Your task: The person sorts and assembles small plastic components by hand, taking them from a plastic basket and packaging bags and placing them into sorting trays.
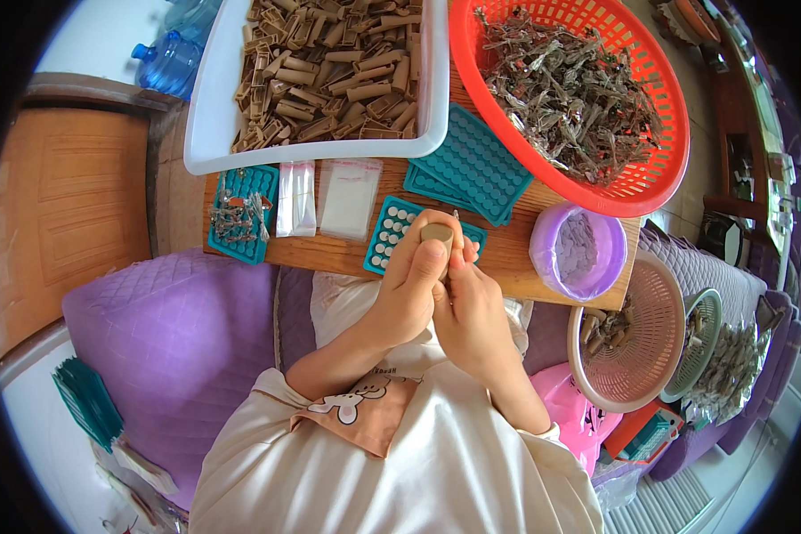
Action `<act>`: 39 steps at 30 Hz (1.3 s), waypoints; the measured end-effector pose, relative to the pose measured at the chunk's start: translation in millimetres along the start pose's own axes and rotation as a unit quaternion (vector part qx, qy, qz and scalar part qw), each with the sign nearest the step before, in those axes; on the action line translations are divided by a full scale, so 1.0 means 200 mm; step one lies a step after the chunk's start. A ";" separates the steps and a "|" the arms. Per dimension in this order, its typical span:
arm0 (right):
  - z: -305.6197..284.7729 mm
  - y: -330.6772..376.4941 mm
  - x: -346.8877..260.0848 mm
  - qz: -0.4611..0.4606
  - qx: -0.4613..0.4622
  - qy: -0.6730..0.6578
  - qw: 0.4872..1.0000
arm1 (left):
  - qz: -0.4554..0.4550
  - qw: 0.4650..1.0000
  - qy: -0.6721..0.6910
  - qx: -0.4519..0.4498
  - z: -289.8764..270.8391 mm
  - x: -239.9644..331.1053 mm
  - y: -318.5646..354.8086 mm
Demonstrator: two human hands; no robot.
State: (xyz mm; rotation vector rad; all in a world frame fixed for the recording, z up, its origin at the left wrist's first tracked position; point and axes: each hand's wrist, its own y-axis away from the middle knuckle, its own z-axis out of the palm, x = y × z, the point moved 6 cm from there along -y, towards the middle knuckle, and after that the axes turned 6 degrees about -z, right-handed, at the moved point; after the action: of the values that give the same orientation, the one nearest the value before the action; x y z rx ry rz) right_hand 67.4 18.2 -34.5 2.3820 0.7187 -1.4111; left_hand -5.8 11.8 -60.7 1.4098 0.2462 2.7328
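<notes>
A small olive-brown cylinder with a flat round end (437, 233) stands up between my two hands, above the table's near edge. My left hand (405, 298) is closed round it, thumb along its side. Closed fingers of my right hand (473, 311) press against its right side. A thin shiny tip (456, 214) shows just beyond the fingers; what it belongs to is hidden. Behind my hands lies a teal gridded tray (374, 258) with white round pieces in several cells, partly covered by the hands.
On the wooden table (507, 267) stand a white tub (436, 133) of brown half-tube pieces, a red basket (681, 169) of crinkled clear-wrapped bits, stacked teal trays (476, 160), plastic sleeves (347, 200), a teal tray of metal parts (240, 214) and a purple-lined bowl (543, 254). A pink basket (632, 383) sits right.
</notes>
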 end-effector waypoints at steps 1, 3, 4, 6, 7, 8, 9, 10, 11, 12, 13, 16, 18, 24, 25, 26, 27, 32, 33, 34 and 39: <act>0.00 0.00 0.02 0.043 -0.028 -0.069 0.996 | -0.001 1.000 0.000 -0.003 0.00 0.01 0.00; -0.09 0.03 0.00 0.013 -0.028 -0.091 0.995 | -0.104 0.967 0.232 0.022 -0.04 -0.03 -0.02; -0.16 0.04 -0.01 0.037 -0.010 -0.172 0.984 | -0.037 0.979 0.193 0.045 -0.09 0.02 -0.06; -0.30 0.04 0.03 0.080 0.037 -0.188 0.978 | -0.035 0.965 0.218 0.140 -0.16 0.06 -0.08; -0.41 0.06 0.07 0.093 0.065 -0.133 0.985 | -0.040 0.965 0.216 0.147 -0.18 0.07 -0.07; -0.50 0.07 0.13 0.150 0.089 -0.026 0.984 | -0.040 0.965 0.215 0.146 -0.20 0.07 -0.06; -0.59 0.08 0.18 0.207 0.113 0.081 0.969 | -0.045 0.965 0.243 0.094 -0.19 0.07 -0.05; -0.62 0.07 0.23 0.206 0.114 0.081 0.968 | -0.049 0.961 0.269 0.041 -0.17 0.06 -0.05; -0.64 0.07 0.27 0.200 0.097 0.161 0.962 | -0.049 0.961 0.269 0.039 -0.17 0.06 -0.05; -0.64 0.06 0.31 0.193 0.078 0.239 0.948 | -0.059 0.962 0.265 0.036 -0.16 0.05 -0.05; -0.63 0.05 0.34 0.194 0.079 0.240 0.948 | -0.070 0.962 0.261 0.032 -0.16 0.04 -0.05; -0.55 -0.01 0.41 0.118 0.004 0.317 0.941 | -0.083 0.964 0.251 0.019 -0.13 0.03 -0.05; -0.53 -0.03 0.43 0.120 -0.007 0.312 0.942 | -0.087 0.965 0.246 0.006 -0.13 0.02 -0.04; -0.61 -0.01 0.40 0.117 0.076 0.184 0.973 | -0.107 0.962 0.250 0.002 -0.08 0.01 -0.02; -0.63 0.01 0.39 0.138 0.120 0.133 0.974 | -0.126 0.957 0.262 -0.006 -0.08 0.00 -0.02; -0.65 0.01 0.38 0.173 0.118 0.107 0.972 | -0.146 0.951 0.273 -0.014 -0.07 -0.01 -0.01; -0.65 0.02 0.38 0.173 0.118 0.107 0.972 | -0.145 0.951 0.273 -0.013 -0.06 -0.01 -0.02; -0.66 0.05 0.34 0.128 0.205 -0.138 0.960 | -0.240 0.897 0.368 -0.044 0.00 -0.07 0.01; -0.63 0.05 0.33 0.128 0.205 -0.138 0.961 | -0.270 0.874 0.402 -0.040 0.02 -0.08 0.01; -0.61 0.03 0.29 0.075 0.205 -0.165 0.962 | -0.287 0.848 0.443 -0.048 0.03 -0.10 0.02; -0.37 -0.07 0.14 -0.035 0.121 -0.289 0.949 | -0.328 0.809 0.485 -0.041 0.09 -0.10 0.05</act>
State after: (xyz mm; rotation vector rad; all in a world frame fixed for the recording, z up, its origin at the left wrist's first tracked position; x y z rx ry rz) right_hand 126.3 72.5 -22.6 1.9340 0.4927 -2.1941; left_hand 20.6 2.0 -64.7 -0.2326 0.5110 2.4824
